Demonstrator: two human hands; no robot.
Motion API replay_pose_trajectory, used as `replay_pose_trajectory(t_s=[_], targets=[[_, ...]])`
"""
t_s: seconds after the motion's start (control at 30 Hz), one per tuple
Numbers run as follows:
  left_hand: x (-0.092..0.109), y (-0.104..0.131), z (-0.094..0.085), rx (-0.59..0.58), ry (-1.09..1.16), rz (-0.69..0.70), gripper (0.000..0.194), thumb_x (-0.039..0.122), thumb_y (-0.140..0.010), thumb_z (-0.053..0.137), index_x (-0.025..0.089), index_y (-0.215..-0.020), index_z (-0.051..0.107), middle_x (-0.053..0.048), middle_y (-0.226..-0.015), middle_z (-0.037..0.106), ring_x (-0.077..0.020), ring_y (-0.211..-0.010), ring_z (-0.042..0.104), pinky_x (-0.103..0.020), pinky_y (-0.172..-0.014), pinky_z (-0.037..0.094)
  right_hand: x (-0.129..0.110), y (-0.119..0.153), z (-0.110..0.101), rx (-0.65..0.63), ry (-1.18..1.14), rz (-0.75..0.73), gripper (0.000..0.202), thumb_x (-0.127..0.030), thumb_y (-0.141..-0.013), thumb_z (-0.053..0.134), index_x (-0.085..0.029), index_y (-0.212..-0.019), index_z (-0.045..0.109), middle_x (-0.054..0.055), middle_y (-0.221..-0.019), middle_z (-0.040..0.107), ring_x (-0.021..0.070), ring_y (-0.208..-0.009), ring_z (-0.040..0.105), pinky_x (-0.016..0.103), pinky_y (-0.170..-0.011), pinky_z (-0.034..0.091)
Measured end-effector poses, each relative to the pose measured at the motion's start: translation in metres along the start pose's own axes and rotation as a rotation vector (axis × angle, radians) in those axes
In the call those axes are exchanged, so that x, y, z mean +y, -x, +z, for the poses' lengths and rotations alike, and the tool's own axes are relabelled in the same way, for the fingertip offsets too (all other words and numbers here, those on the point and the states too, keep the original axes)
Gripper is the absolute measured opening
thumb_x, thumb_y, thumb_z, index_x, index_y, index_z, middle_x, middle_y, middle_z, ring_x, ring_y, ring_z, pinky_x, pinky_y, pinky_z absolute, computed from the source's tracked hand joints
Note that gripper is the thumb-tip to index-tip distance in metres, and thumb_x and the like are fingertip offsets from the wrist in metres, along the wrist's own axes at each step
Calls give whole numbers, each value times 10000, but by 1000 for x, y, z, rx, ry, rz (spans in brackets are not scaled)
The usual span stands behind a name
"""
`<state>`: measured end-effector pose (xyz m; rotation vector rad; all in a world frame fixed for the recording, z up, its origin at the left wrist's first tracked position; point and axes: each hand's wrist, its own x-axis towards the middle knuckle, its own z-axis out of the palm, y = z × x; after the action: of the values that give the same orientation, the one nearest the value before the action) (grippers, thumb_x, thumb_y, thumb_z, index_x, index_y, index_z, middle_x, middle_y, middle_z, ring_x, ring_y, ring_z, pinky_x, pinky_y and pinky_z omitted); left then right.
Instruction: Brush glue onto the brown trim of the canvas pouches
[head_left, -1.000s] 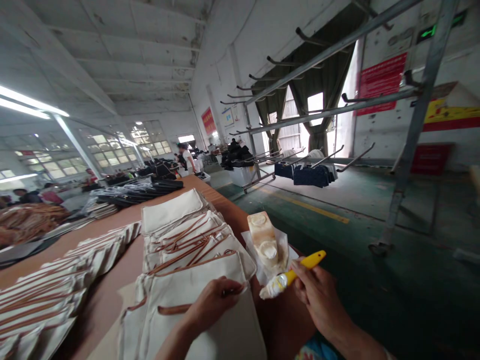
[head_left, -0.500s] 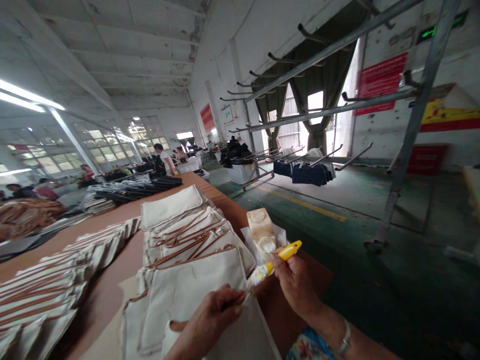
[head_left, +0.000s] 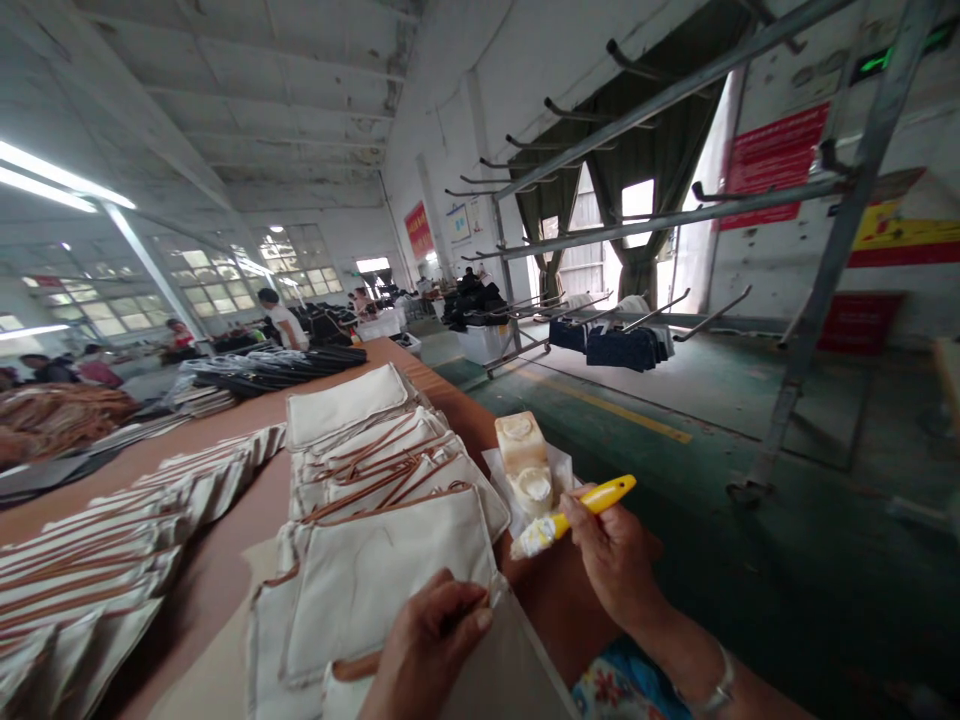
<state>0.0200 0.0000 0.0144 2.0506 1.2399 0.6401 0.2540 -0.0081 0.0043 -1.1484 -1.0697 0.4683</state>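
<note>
My right hand (head_left: pixel 616 560) grips a yellow-handled paintbrush (head_left: pixel 609 492), its bristles coated in white paste and pointing left, just above the brown table top. With thumb and fingers pinched together, my left hand (head_left: pixel 431 640) holds the edge of a cream bag panel (head_left: pixel 510 655) in front of me. Beneath and beyond it lie more cream bag pieces (head_left: pixel 390 550) with brown trim. Beyond the brush stands a stained plastic container (head_left: pixel 525 455) with white paste at its opening, resting on a pale sheet.
Rows of cream pieces with brown straps (head_left: pixel 97 560) overlap on the left of the brown table (head_left: pixel 442 385). Dark items (head_left: pixel 300 365) lie farther back. A metal rack (head_left: pixel 795 390) with hooks and hanging dark bags stands right. Another person (head_left: pixel 285 322) is beyond the table.
My right hand has moved the brush slightly right, away from the panel's edge. My left hand keeps its pinch on the panel. The person in the background has shifted left.
</note>
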Motion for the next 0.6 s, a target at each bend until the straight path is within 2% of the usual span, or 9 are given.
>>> replay_pose_trajectory(t_s=[0.1,0.2,0.27,0.47,0.53,0.6], targets=[[-1,14,9,123,-90,138,308,485,-901,568,225,-853,726,-27,-786,597,-142,-690,612,-230,-633,466,-3,0,-8,-12,-134,88,365,-536,-923,614,-176,-870,643,-18,-583,491,159,-524,455,255,-508,387],[7,26,9,124,-248,299,221,403,-937,541,270,-914,716,-32,-771,631,-130,-666,634,-213,-599,474,-10,4,-7,-81,-300,200,358,-530,-911,640,-173,-890,628,-40,-575,460,127,-498,402,226,-461,338],[12,31,6,133,-357,356,195,380,-938,543,282,-910,709,-28,-748,638,-130,-642,641,-209,-557,466,-19,9,-5,-119,-331,221,346,-515,-913,646,-170,-885,634,-41,-570,461,120,-495,394,218,-454,327],[11,35,1,184,-491,364,175,335,-936,548,285,-847,689,-10,-744,636,-123,-630,649,-222,-547,456,-51,19,-19,-358,-198,43,346,-480,-933,599,-173,-781,647,-5,-619,523,143,-539,462,241,-523,403],[11,36,1,202,-504,352,190,336,-947,534,286,-848,688,-7,-751,638,-121,-638,650,-226,-569,461,-56,19,-26,-363,-176,49,370,-505,-924,596,-175,-764,642,-2,-620,521,146,-524,458,246,-505,400],[12,37,1,215,-512,363,209,360,-952,528,278,-843,687,-9,-738,634,-122,-625,647,-231,-559,455,-56,16,-30,-292,-181,76,382,-532,-915,601,-178,-774,632,-19,-583,478,140,-490,424,244,-468,371]])
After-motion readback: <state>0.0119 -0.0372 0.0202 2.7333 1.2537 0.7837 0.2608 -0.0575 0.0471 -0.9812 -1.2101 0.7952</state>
